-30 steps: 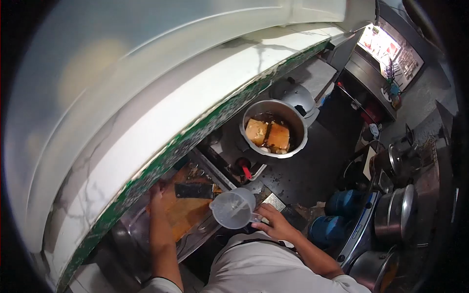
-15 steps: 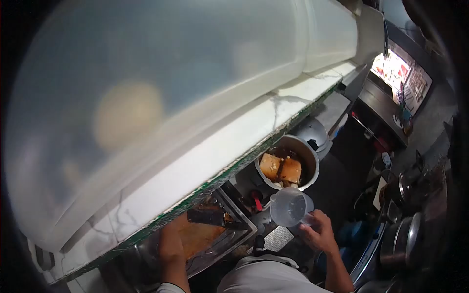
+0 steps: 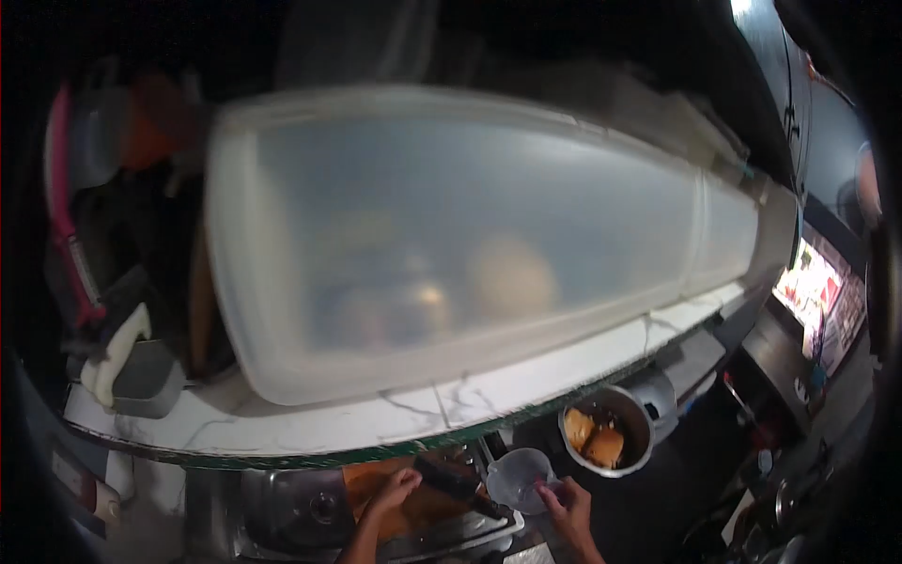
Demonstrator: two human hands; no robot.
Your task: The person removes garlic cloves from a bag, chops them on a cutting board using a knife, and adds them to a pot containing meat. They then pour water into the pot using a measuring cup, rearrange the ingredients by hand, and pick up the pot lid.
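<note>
My right hand [image 3: 569,508] is closed on the handle of a clear plastic jug [image 3: 520,477], held beside the sink edge. My left hand [image 3: 399,487] is raised over an orange-brown board [image 3: 413,513], its fingers curled; whether anything small is between them cannot be made out. A dark cleaver [image 3: 445,477] lies on the board just right of my left hand. Right of the jug stands a metal pot [image 3: 643,458] holding brown liquid and two orange-tan blocks [image 3: 602,446].
A large translucent plastic bin [image 3: 470,244] stands on the white marbled shelf [image 3: 348,423] above the work area. Below it is a steel sink [image 3: 291,508]. At the left are a pink-handled item [image 3: 62,188] and a grey container [image 3: 150,381]. More pots stand at the lower right.
The view has swung up and left, showing more of the bin and the sink. My left hand has come up off the board's far side with fingers curled. The jug is still in my right hand.
</note>
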